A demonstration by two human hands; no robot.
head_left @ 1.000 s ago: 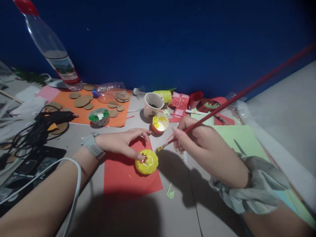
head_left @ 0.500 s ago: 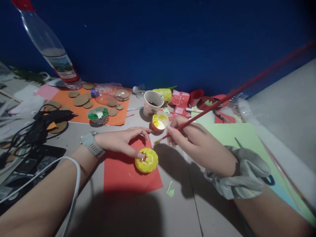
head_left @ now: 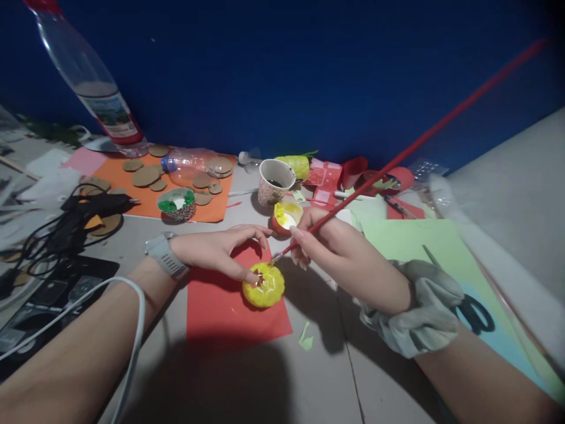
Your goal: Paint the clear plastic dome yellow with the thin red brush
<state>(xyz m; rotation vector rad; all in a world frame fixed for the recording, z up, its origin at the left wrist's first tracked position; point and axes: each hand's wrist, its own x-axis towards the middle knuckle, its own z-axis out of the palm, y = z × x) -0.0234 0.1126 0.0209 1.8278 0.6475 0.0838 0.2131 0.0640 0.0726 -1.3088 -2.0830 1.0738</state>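
My right hand (head_left: pixel 338 241) pinches a long red-handled paintbrush (head_left: pixel 388 168), its bristles touching the far edge of a round, scalloped piece painted yellow (head_left: pixel 267 294), which looks like a plastic bottle base. This piece rests on a red paper sheet (head_left: pixel 212 318). The thumb of my left hand (head_left: pixel 220 250) presses on the reddish-brown spot in its middle. My other left fingers stretch out beyond it, apart from the piece. Just past both hands stands a small cut cup (head_left: pixel 282 227) with yellow and white paint inside.
Behind the paint cup is a paper cup (head_left: pixel 276 191) of dark liquid. Left of it sit a cut cup with green paint (head_left: pixel 177 213), cardboard discs (head_left: pixel 145 176) and a tall bottle (head_left: pixel 110 112). A glue gun (head_left: pixel 95 203) lies far left. Scissors (head_left: pixel 474 312) rest on green paper (head_left: pixel 410 235) at right.
My right hand has moved slightly left, bringing the brush tip from beside the yellow piece onto its far edge. My left thumb stays on the piece.
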